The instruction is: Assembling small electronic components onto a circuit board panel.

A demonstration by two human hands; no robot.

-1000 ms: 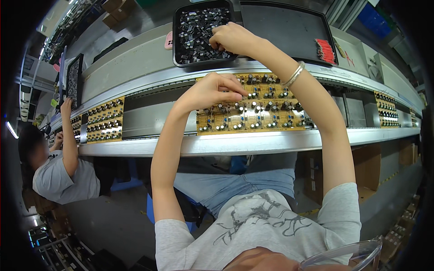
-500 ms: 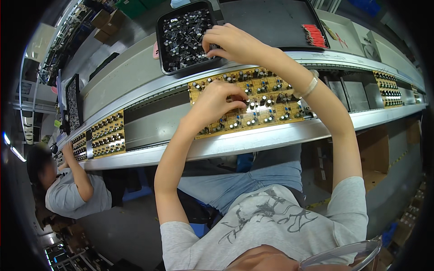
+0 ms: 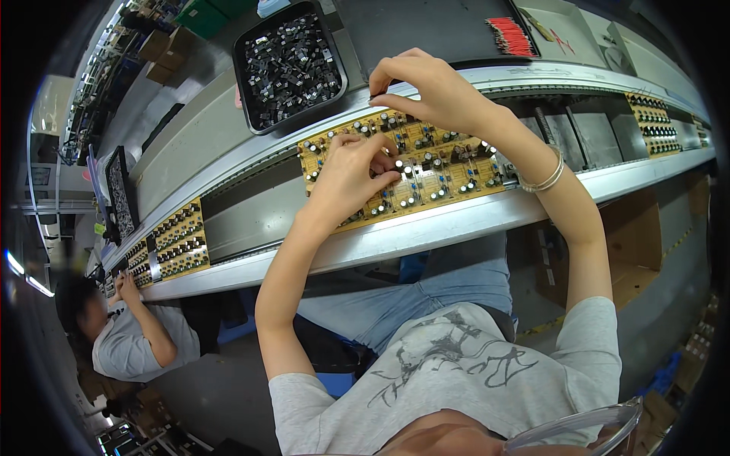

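Observation:
A yellowish circuit board panel (image 3: 449, 185), crowded with small upright capacitors and other parts, lies on the metal rail line before me. Over its left half is my left hand (image 3: 348, 173), fingers curled and thumb drawn toward them, low among the parts; whatever the fingertips hold is hidden. My right hand (image 3: 426, 87) hovers above the board's far edge. Its thumb and forefinger pinch a small dark electronic component (image 3: 372, 99), too small to make out well. Left of that hand stands a black tray (image 3: 344, 74) heaped with black components that have metal legs (image 3: 293, 68).
A dark mat (image 3: 426, 34) carries a bundle of red-handled parts (image 3: 510, 36). More boards sit along the line at left (image 3: 182, 235) and right (image 3: 652, 125). The silver front rail (image 3: 365, 251) runs across. A co-worker (image 3: 144, 338) is at the left, hands at the line.
My right hand has left the black tray and come right and nearer, over the board's far edge. My left hand stays at the board, slightly shifted. The view has turned a little.

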